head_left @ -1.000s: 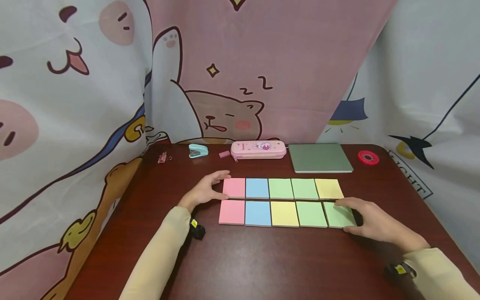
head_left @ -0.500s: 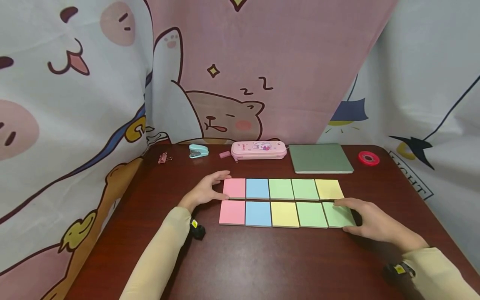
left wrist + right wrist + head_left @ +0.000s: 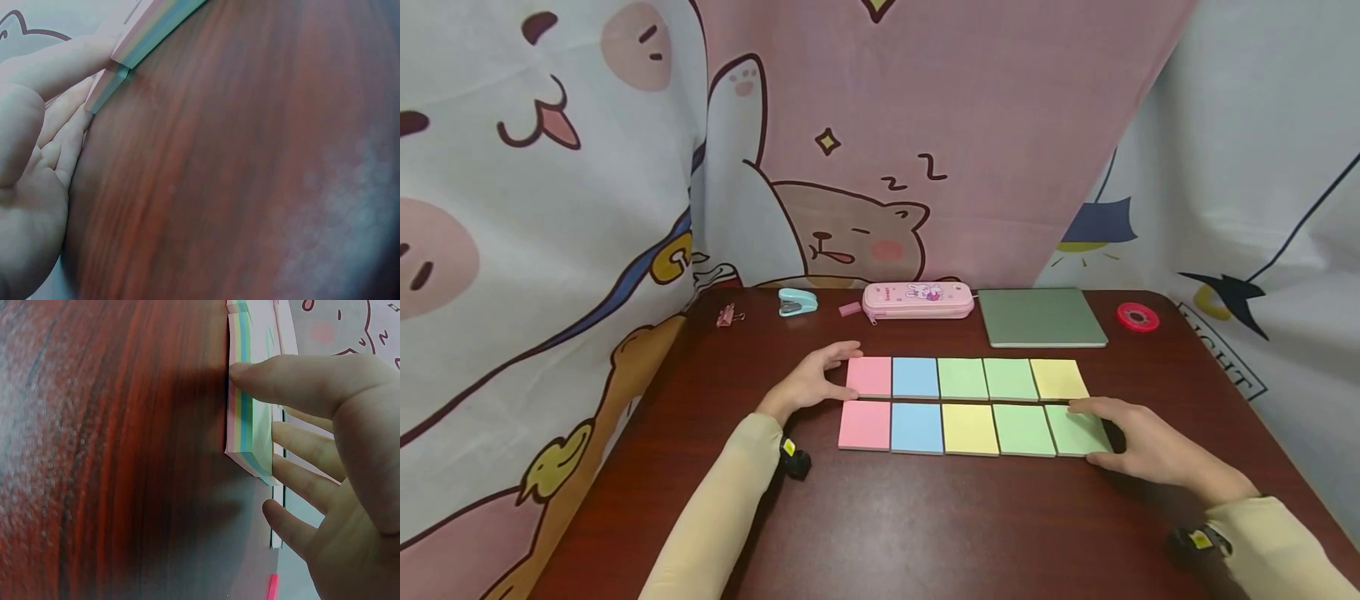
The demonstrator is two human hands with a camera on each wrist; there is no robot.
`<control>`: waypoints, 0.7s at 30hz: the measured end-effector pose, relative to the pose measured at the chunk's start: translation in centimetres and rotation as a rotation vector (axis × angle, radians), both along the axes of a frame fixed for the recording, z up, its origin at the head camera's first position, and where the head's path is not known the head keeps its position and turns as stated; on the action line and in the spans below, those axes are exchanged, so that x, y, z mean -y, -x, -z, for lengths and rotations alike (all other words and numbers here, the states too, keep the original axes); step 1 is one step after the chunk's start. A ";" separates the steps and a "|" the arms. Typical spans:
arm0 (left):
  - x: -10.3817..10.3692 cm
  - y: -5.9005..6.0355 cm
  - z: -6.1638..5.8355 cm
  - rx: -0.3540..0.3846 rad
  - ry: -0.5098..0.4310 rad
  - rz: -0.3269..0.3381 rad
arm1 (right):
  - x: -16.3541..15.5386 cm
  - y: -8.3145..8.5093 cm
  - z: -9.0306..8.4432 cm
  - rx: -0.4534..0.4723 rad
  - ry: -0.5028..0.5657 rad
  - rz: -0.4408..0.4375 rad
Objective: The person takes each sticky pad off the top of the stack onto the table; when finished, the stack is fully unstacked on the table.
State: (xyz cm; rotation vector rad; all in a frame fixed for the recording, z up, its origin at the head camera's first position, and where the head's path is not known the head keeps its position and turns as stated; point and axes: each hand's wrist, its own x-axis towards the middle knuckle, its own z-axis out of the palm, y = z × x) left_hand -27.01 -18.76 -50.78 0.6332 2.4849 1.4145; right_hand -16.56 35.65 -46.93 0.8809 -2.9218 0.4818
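Note:
Two rows of sticky note pads lie flat and close together on the dark wooden table. At the far row's left end, my left hand spans the pink sticky note pad, thumb at its near edge and fingertips at its far edge. The near row's rightmost green sticky note pad sits between the thumb and forefinger of my right hand. In the right wrist view, the thumb presses that pad's striped side. The other right fingers extend past the pad.
Along the back stand a binder clip, a light blue stapler, a pink pencil case, a green notebook and a red tape roll. Printed curtains hang around the table's back and sides.

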 end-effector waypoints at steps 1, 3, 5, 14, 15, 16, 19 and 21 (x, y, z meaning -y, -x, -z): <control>0.0 0.0 0.0 0.000 0.000 0.000 | 0.0 0.0 0.0 0.000 -0.001 0.001; 0.0 0.0 0.0 0.000 0.000 0.001 | 0.0 0.0 0.0 0.001 -0.001 0.001; 0.0 -0.1 0.0 -0.001 0.002 0.002 | -0.1 0.0 0.0 -0.003 0.000 -0.001; 0.0 -0.2 -0.1 0.003 -0.022 0.007 | -0.3 -0.1 -0.2 -0.035 0.009 -0.007; 0.0 -0.2 -0.2 0.004 -0.029 0.008 | -0.3 -0.1 -0.2 -0.039 0.015 -0.006; 0.0 -0.2 -0.2 0.005 -0.039 0.006 | -0.4 -0.1 -0.3 -0.045 0.022 -0.009; 0.1 -0.2 -0.4 0.000 -0.074 -0.004 | -0.3 0.1 -0.6 -0.069 0.061 -0.016; 0.2 -0.2 -0.4 -0.008 -0.103 -0.016 | -0.2 0.4 -0.9 -0.092 0.090 -0.009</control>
